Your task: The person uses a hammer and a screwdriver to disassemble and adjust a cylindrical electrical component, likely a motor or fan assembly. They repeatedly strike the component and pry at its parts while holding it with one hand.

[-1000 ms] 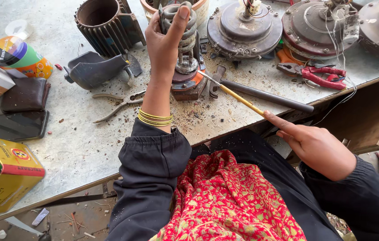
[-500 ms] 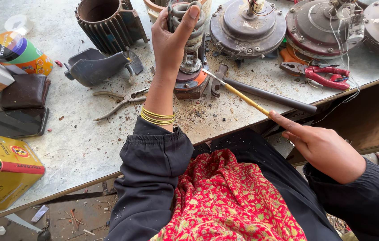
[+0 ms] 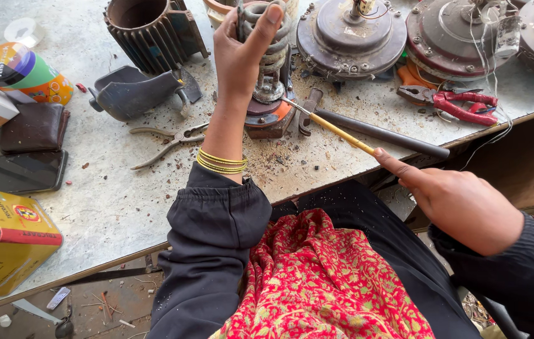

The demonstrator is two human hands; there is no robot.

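Note:
My left hand (image 3: 240, 53) grips the top of an upright motor part (image 3: 271, 69), a stack of metal rings on a rusty round base that rests on the grey workbench (image 3: 122, 201). My right hand (image 3: 462, 201) holds a thin yellow-handled tool (image 3: 336, 129), with the index finger laid along its shaft. The tool's metal tip touches the lower side of the motor part. A hammer (image 3: 367, 129) with a dark handle lies just behind the tool.
Red-handled pliers (image 3: 452, 100) and several round motor housings (image 3: 352, 28) lie at the back right. A finned cylinder (image 3: 151, 28), dark metal cover (image 3: 132, 94), plain pliers (image 3: 166, 141), phone (image 3: 19, 171), wallet (image 3: 33, 127) and yellow box (image 3: 6, 251) sit to the left.
The view has shifted slightly closer. My left hand keeps its grip on the motor part and my right hand keeps the tool's tip against its lower side.

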